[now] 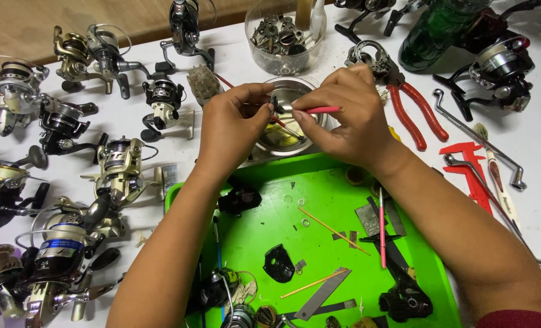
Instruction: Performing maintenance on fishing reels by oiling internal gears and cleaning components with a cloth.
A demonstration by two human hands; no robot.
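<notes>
Head view. The left hand [234, 124] pinched a small dark part [275, 104] between thumb and fingertips, closed narrowly on it. The right hand [349, 115] gripped a red-handled tool [319, 110], held level, its tip meeting the part between the two hands. The part was black and tiny; its shape could not be made out. Both hands hovered over a round metal bowl [282, 141] that held yellowish liquid, directly under the fingertips.

Below the wrists lay a green tray [319, 194], its far edge just beneath the bowl and its near edge cut off by the frame. Scattered on it were a black cover [279, 262], wooden sticks [334, 229], a grey blade [323, 293] and small washers [305, 222]. The tray's middle, between the forearms, remained the most open ground.

Right of the right hand lay red pliers [413, 109], a red caliper [471, 170] and a bent metal wrench [477, 140]. Left of the left hand stood many fishing reels [119, 167], closely packed. Beyond the hands sat a clear jar [281, 42] of metal parts.

The reels along the lower left and upper right were cut off by the frame. The right palm hid the tool's rear end, and the fingers hid most of the part.
</notes>
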